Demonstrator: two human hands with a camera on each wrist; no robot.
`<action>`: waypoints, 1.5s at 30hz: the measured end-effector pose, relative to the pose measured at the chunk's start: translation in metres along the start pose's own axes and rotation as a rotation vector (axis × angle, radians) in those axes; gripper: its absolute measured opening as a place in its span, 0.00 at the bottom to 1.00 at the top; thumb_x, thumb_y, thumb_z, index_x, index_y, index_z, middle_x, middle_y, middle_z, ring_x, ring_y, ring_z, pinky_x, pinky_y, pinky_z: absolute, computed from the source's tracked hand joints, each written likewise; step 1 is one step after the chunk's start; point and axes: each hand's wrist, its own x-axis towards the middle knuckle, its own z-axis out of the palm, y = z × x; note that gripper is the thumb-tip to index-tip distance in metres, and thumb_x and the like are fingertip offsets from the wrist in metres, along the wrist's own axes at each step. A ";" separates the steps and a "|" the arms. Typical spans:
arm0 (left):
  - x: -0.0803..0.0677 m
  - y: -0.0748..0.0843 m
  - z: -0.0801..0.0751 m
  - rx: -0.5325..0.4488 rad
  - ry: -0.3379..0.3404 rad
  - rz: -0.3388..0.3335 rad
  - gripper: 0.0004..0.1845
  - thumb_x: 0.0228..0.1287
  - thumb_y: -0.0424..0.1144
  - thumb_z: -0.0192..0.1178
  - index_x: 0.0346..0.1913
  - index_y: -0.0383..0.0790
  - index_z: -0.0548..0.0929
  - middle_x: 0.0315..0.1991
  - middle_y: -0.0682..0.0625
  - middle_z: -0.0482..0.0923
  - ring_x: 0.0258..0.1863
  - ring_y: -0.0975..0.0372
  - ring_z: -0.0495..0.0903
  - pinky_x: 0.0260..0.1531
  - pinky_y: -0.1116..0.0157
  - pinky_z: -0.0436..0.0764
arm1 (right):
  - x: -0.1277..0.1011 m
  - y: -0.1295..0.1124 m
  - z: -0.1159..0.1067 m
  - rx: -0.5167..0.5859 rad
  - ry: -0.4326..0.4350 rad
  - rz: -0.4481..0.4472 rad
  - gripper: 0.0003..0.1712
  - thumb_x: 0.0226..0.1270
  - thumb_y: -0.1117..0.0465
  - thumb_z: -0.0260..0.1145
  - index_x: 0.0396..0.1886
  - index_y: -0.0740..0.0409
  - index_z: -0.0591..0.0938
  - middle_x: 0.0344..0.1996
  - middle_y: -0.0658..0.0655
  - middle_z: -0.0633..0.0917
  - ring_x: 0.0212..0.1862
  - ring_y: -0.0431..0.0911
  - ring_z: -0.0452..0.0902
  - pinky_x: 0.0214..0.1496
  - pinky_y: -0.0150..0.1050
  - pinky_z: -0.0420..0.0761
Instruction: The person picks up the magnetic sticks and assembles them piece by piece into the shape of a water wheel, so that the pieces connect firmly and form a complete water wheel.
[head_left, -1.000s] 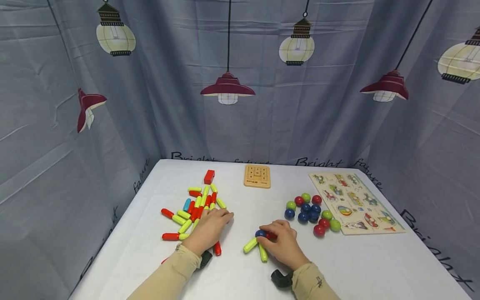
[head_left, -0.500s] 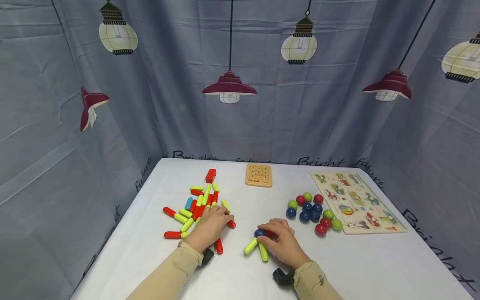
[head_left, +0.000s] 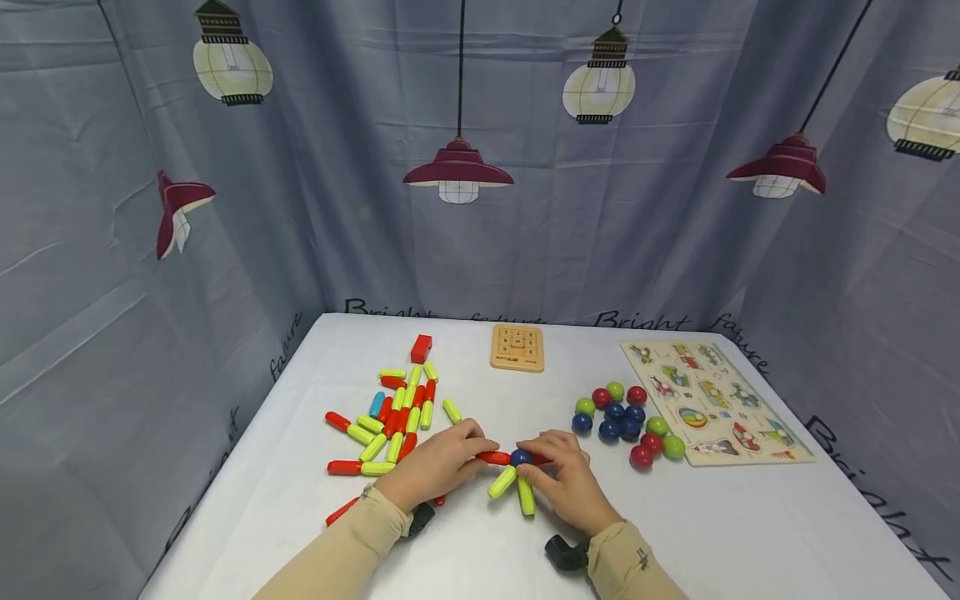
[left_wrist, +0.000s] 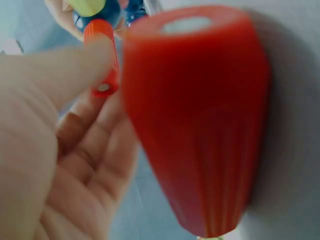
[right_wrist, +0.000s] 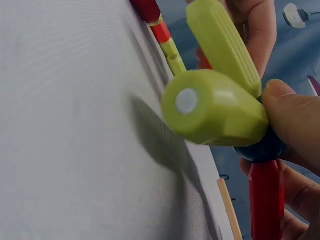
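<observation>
My right hand (head_left: 562,479) pinches a dark blue ball (right_wrist: 262,149). Two yellow-green magnetic rods, one toward the right wrist camera (right_wrist: 227,112) and one behind it, stick out from the ball. A red rod (right_wrist: 266,200) extends from its right side, partly hidden by the hand in the head view. On the ball's left, my left hand (head_left: 442,462) pinches another red rod (head_left: 493,457) between thumb and fingers; its far end meets the ball (left_wrist: 107,17). A loose red rod (left_wrist: 195,115) looms large beside the left hand in the left wrist view.
Several red and yellow-green rods (head_left: 394,448) lie left of the hands, with a blue rod (head_left: 377,404) and a red block (head_left: 422,348). A wooden number puzzle (head_left: 517,348) sits at the back. Red, green and blue balls (head_left: 630,429) lie right, beside a picture board (head_left: 712,404).
My left hand has picked a red rod from the pile's right side and carried it right, up to the blue ball. The right hand has stayed nearly in place, holding the ball.
</observation>
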 end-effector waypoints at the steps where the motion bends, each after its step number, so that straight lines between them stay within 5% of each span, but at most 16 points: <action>1: 0.000 -0.001 0.000 0.016 0.014 -0.031 0.18 0.73 0.45 0.64 0.63 0.48 0.84 0.50 0.54 0.79 0.46 0.65 0.80 0.52 0.69 0.82 | 0.000 0.000 0.000 -0.007 -0.006 -0.007 0.21 0.64 0.48 0.76 0.56 0.43 0.88 0.50 0.36 0.83 0.68 0.46 0.65 0.65 0.58 0.54; 6: 0.000 -0.013 0.003 0.192 0.051 -0.247 0.25 0.77 0.37 0.58 0.73 0.40 0.74 0.70 0.45 0.74 0.71 0.51 0.72 0.67 0.49 0.74 | -0.001 0.000 -0.002 -0.055 -0.067 -0.030 0.15 0.68 0.53 0.73 0.54 0.42 0.89 0.56 0.42 0.79 0.74 0.53 0.54 0.68 0.61 0.47; 9: -0.003 -0.020 0.006 0.264 0.012 -0.303 0.27 0.73 0.30 0.58 0.74 0.36 0.71 0.75 0.41 0.68 0.76 0.47 0.65 0.68 0.44 0.69 | -0.002 -0.001 -0.002 -0.097 -0.110 -0.024 0.15 0.70 0.54 0.71 0.55 0.40 0.88 0.62 0.48 0.75 0.75 0.57 0.48 0.67 0.62 0.45; 15: -0.003 -0.024 0.007 0.286 0.023 -0.267 0.21 0.72 0.30 0.62 0.65 0.42 0.80 0.66 0.44 0.78 0.66 0.51 0.76 0.58 0.48 0.72 | -0.003 0.000 -0.004 -0.129 -0.052 -0.037 0.23 0.64 0.51 0.76 0.59 0.43 0.86 0.53 0.48 0.76 0.66 0.51 0.56 0.62 0.57 0.50; 20: 0.000 -0.023 0.007 0.327 -0.015 -0.264 0.27 0.71 0.33 0.63 0.72 0.46 0.76 0.74 0.46 0.70 0.73 0.49 0.69 0.64 0.44 0.70 | -0.003 0.004 -0.006 -0.160 -0.066 -0.059 0.19 0.62 0.45 0.77 0.52 0.37 0.88 0.40 0.34 0.81 0.55 0.41 0.66 0.57 0.52 0.57; 29: 0.000 -0.022 0.004 0.248 -0.003 -0.227 0.18 0.70 0.39 0.68 0.61 0.48 0.85 0.56 0.50 0.82 0.55 0.57 0.78 0.59 0.58 0.76 | 0.000 0.002 -0.004 -0.087 -0.111 0.109 0.18 0.61 0.44 0.77 0.52 0.32 0.88 0.42 0.33 0.82 0.53 0.39 0.69 0.56 0.48 0.61; 33: -0.001 -0.022 0.001 0.195 -0.008 -0.237 0.19 0.69 0.35 0.67 0.62 0.43 0.85 0.55 0.49 0.80 0.52 0.57 0.77 0.57 0.62 0.80 | 0.001 0.001 -0.004 -0.076 -0.113 0.101 0.17 0.63 0.45 0.76 0.52 0.33 0.88 0.45 0.34 0.83 0.55 0.40 0.69 0.55 0.47 0.62; 38: -0.002 -0.025 0.001 0.235 0.036 -0.234 0.14 0.65 0.35 0.71 0.52 0.49 0.90 0.45 0.53 0.81 0.46 0.59 0.74 0.48 0.62 0.77 | 0.001 0.004 -0.003 -0.059 -0.115 0.078 0.17 0.65 0.47 0.74 0.53 0.32 0.87 0.48 0.35 0.83 0.56 0.40 0.69 0.58 0.48 0.63; 41: -0.002 -0.023 0.001 0.248 0.015 -0.191 0.12 0.64 0.40 0.73 0.50 0.52 0.89 0.44 0.55 0.82 0.46 0.61 0.77 0.50 0.63 0.79 | 0.002 0.004 -0.003 -0.051 -0.115 0.084 0.17 0.66 0.48 0.74 0.54 0.30 0.86 0.49 0.35 0.84 0.57 0.40 0.69 0.60 0.49 0.63; 45: 0.000 -0.014 0.000 0.184 0.000 -0.045 0.13 0.66 0.43 0.71 0.52 0.53 0.88 0.44 0.58 0.83 0.43 0.65 0.80 0.48 0.70 0.82 | 0.002 0.004 -0.002 -0.042 -0.098 0.076 0.17 0.67 0.48 0.73 0.54 0.29 0.85 0.49 0.35 0.84 0.57 0.40 0.69 0.60 0.49 0.65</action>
